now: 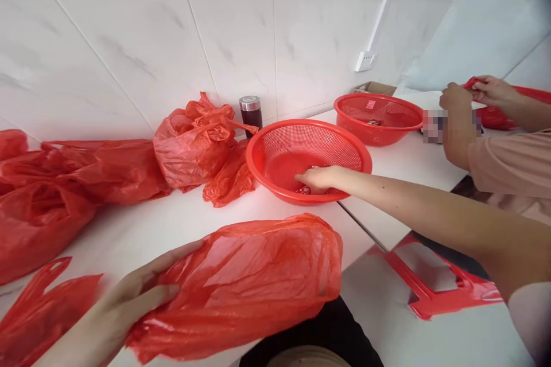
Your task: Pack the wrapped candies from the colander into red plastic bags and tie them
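My left hand (142, 287) grips the near left side of a thin red plastic bag (258, 275), thumb on top. The bag lies on its side, puffed out, over the table's front edge. My right hand (318, 178) is down inside a red plastic colander (310, 131), its fingers curled low near the bottom. Under and beside those fingers show a few small shiny pieces (305, 190), too small to name. The palm and some fingertips are hidden, so what they grip cannot be made out.
Full red bags (193, 149) line the wall on the left, beside a dark flask (250, 112). A second red colander (379, 126) stands at the back right. A co-worker's hands (486, 92) hold something red. A red stool (430, 292) stands below the table.
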